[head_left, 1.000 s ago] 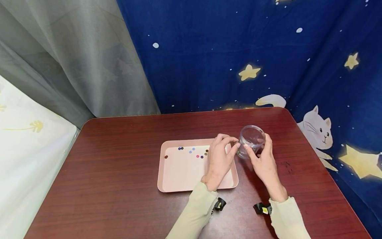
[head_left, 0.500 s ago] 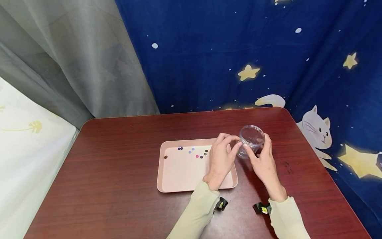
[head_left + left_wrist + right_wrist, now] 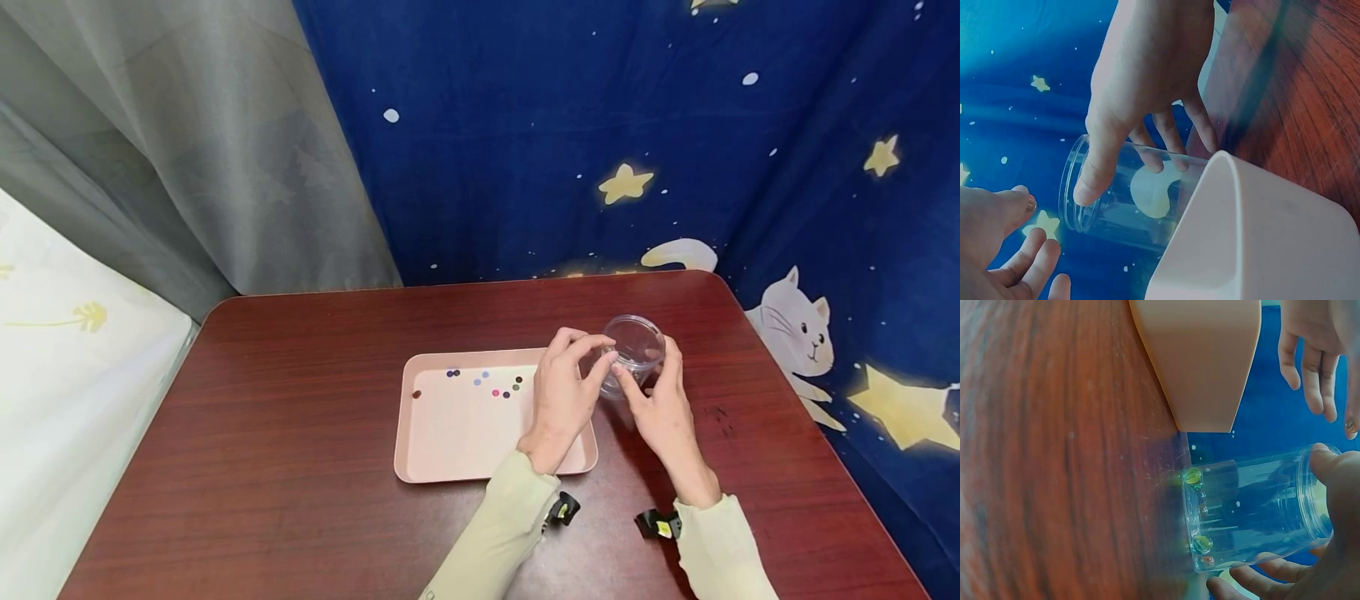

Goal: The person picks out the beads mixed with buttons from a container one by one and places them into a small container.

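My right hand (image 3: 664,408) grips a clear jar (image 3: 639,340), its thumb near the rim and its fingers round the far side. The jar stands upright on the table, just right of the pink tray (image 3: 450,442). Several glass marbles, among them a green marble (image 3: 1202,544), lie on its bottom. My left hand (image 3: 562,398) is at the left of the jar's mouth, pinching a small shiny marble (image 3: 1351,427) between thumb and index finger. Its other fingers are loosely bent. Fingers partly cover the marble in the head view.
Several small coloured marbles lie in the tray's far half, including a pink marble (image 3: 496,392) and a dark red marble (image 3: 417,394). The brown table (image 3: 300,467) reaches a blue star-patterned curtain (image 3: 525,150) and a grey curtain (image 3: 225,167) behind.
My left hand has risen slightly and moved right, from the jar's side to its rim. My right hand and the jar stay in place.
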